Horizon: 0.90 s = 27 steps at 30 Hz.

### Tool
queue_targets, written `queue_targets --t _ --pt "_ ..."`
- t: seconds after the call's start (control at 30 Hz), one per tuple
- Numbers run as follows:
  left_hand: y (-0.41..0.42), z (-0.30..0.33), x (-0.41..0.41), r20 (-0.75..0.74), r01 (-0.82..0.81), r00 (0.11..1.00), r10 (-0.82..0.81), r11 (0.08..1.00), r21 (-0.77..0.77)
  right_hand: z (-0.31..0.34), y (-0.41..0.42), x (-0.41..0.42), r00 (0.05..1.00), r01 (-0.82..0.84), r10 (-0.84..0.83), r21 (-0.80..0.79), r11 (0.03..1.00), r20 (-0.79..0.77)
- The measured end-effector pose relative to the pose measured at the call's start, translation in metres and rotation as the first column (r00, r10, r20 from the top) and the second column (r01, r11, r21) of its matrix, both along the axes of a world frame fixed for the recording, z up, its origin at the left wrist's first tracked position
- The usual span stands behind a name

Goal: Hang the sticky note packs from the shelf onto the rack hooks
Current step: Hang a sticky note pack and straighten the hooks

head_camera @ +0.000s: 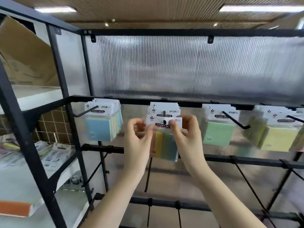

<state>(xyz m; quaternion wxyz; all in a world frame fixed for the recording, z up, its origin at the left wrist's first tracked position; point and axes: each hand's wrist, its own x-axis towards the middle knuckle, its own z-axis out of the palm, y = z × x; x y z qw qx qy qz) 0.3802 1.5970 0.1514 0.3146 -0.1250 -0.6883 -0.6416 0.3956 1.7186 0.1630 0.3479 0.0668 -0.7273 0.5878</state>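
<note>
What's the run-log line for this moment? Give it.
left hand: pinching sticky note pack | right hand: pinching same | pack hole at hook tip

A sticky note pack (165, 139) with yellow and teal pads and a white header card hangs upright, its hole at the tip of the middle hook (164, 113), before other packs (163, 111).

"STICKY NOTE" reads on the held pack's header card (163, 124) and the blue hanging pack (98, 111).
</note>
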Motion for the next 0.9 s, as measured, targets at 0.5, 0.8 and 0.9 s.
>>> queue_targets --t 0.5,0.8,0.9 --pt "0.000 -0.026 -0.050 -0.033 0.021 0.999 -0.034 0.943 -0.331 -0.028 0.006 -0.040 0.975 0.099 -0.088 -0.044 0.994 0.206" --pt "0.003 -0.029 -0.045 0.045 0.040 0.999 -0.023 0.893 -0.448 -0.026 0.018 -0.069 0.941 0.099 -0.090 -0.012 0.995 0.326" --pt "0.007 -0.026 -0.041 0.121 0.085 0.992 -0.030 0.874 -0.478 -0.026 0.020 -0.072 0.923 0.071 -0.062 -0.010 0.997 0.379"
